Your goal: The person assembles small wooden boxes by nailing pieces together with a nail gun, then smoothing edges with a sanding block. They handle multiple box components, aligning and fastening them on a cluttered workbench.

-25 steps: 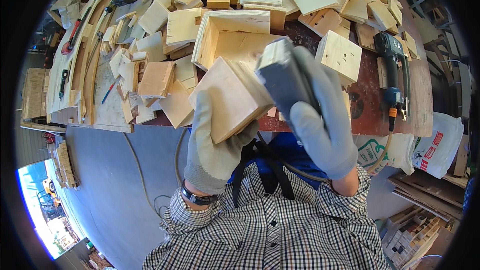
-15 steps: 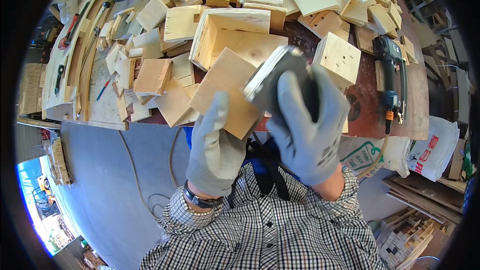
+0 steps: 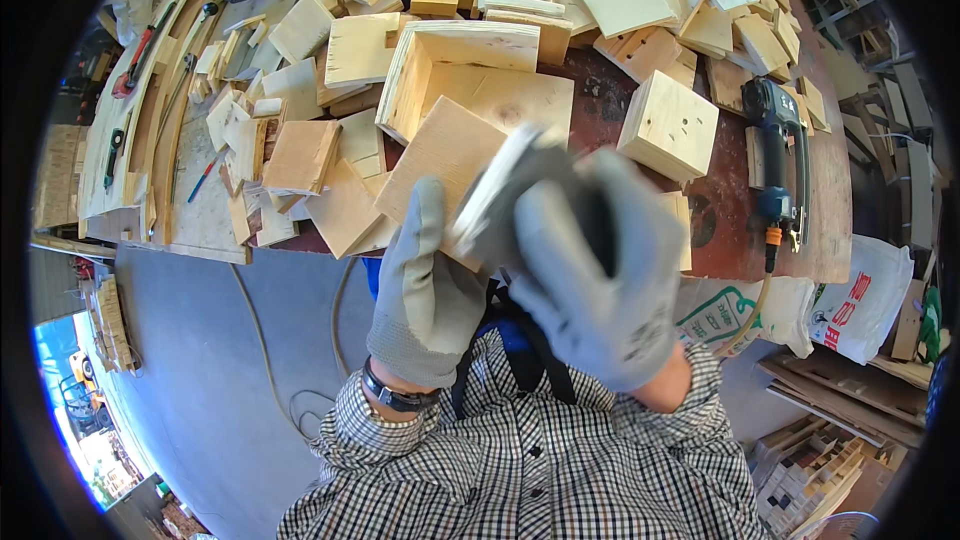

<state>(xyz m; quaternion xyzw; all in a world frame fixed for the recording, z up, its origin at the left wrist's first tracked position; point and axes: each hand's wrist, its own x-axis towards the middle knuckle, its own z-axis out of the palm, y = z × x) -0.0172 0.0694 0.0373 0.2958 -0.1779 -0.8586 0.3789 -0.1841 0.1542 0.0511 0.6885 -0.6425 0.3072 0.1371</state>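
Observation:
My gloved left hand (image 3: pixel 425 305) grips a flat square wooden board (image 3: pixel 440 155) from below, thumb along its near edge, holding it tilted up. In my gloved right hand (image 3: pixel 620 290) is a black sanding block (image 3: pixel 520 185) with a pale, layered edge, blurred by motion. Its pale side lies over the board's right part, so that part is hidden. Just beyond the board, an open wooden box (image 3: pixel 480 43) rests on the bench. To the right of it sits a stack of square wooden blocks (image 3: pixel 672 125).
A heap of loose wood pieces (image 3: pixel 620 0) covers the far side of the bench. At the right lies a black pneumatic tool (image 3: pixel 775 145) with a hose. Long strips (image 3: pixel 165 140) and a red-handled tool (image 3: pixel 135 60) lie at left. White sacks (image 3: pixel 860 300) stand below the bench's right end.
My right hand has moved the sanding block toward the lower left, across the board. The left hand and the board have stayed nearly in place.

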